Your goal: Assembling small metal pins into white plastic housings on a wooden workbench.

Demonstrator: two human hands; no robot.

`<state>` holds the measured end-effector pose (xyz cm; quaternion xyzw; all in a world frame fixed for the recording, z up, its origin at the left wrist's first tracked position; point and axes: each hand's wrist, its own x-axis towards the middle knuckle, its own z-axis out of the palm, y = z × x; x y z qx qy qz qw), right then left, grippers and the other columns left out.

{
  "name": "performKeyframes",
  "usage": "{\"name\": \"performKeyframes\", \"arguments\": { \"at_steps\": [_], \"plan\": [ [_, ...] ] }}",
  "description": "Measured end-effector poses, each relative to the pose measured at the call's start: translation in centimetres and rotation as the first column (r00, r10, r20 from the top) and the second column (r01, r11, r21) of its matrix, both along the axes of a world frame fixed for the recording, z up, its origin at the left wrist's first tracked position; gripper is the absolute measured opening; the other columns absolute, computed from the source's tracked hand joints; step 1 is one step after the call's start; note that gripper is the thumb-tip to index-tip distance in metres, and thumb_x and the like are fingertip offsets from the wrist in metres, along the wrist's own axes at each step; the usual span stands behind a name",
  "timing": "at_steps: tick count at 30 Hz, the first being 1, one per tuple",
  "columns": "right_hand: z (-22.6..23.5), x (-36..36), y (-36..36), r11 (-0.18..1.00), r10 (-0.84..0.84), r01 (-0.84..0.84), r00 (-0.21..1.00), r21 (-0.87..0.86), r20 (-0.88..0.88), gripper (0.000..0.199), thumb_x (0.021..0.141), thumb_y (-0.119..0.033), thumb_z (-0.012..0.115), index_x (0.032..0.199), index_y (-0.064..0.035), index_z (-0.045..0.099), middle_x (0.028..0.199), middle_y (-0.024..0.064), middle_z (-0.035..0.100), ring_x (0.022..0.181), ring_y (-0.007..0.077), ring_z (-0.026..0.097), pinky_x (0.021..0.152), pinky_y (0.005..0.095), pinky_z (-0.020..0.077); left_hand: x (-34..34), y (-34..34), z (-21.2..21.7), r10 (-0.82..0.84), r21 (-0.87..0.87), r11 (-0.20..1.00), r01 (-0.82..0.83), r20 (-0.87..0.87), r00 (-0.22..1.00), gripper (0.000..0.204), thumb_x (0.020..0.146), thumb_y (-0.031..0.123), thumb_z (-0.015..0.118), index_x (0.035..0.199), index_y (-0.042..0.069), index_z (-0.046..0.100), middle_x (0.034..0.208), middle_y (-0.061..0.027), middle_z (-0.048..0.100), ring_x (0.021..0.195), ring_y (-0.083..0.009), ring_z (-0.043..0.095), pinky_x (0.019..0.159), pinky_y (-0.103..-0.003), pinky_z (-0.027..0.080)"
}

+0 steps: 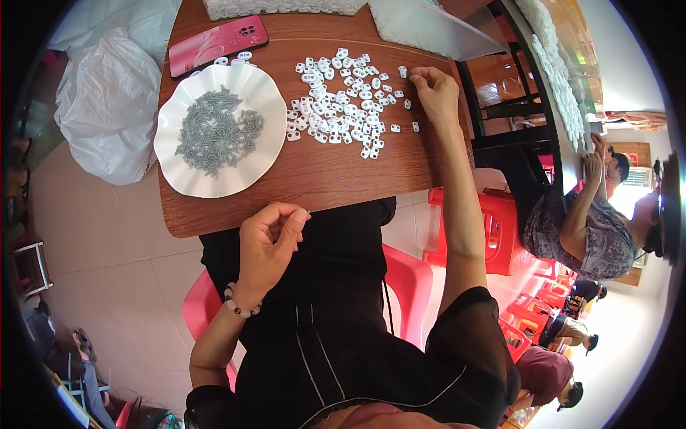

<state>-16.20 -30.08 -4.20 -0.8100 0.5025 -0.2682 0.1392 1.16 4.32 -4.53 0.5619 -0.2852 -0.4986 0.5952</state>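
Note:
My left hand (pixel 268 242) is just off the table's near edge, above my lap. Its fingers are curled, with thumb and forefinger pinched on something tiny that I cannot make out. At the right side of the table, my right hand (pixel 437 94) has its fingertips drawn together beside a small white two-holed plastic piece (pixel 402 71); whether anything is between them is hidden. Many similar white pieces (pixel 343 107) lie loosely spread left of that hand. A white wavy-rimmed dish (pixel 212 187) holds a heap of short, thin grey metal-looking pieces (pixel 214 132).
A pink phone (pixel 219 46) lies behind the dish. White bulk material (pixel 286 6) and a pale panel (pixel 436 32) stand at the wooden table's (pixel 336 175) far edge. Left is a white plastic bag (pixel 111 107); right are red stools (pixel 493 229) and other people (pixel 589 229).

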Motion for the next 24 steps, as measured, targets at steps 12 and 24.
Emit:
{"name": "performKeyframes", "arguments": {
  "at_steps": [12, 24],
  "plan": [
    [2.1, 4.2, 8.8, 0.866, 0.433, -0.477, 0.865, 0.146, 0.254, 0.013, 0.085, -0.007, 0.068, 0.095, 0.0004, 0.070, 0.087, 0.0048, 0.069, 0.074, 0.0089, 0.059, 0.066, 0.0251, 0.0480, 0.1, -0.1, -0.2, -0.016, 0.023, 1.000, 0.016, -0.008, 1.000, 0.019, 0.093, 0.017, 0.062, 0.092, -0.002, 0.066, 0.067, 0.0011, 0.059, 0.058, -0.0022, 0.051, 0.051, -0.017, 0.041],
    [3.0, 6.6, 14.4, 0.788, 0.611, -0.613, 0.768, 0.054, -0.191, 0.017, 0.079, -0.012, 0.071, 0.096, -0.0093, 0.070, 0.087, 0.0092, 0.064, 0.087, 0.0285, 0.060, 0.074, 0.0389, 0.0506, 0.0, 0.0, -0.5, 0.001, 0.014, 1.000, -0.001, 0.007, 1.000, 0.022, 0.093, 0.020, 0.063, 0.090, -0.001, 0.066, 0.065, 0.0018, 0.058, 0.056, -0.0020, 0.052, 0.050, -0.017, 0.041]
  ]
}}
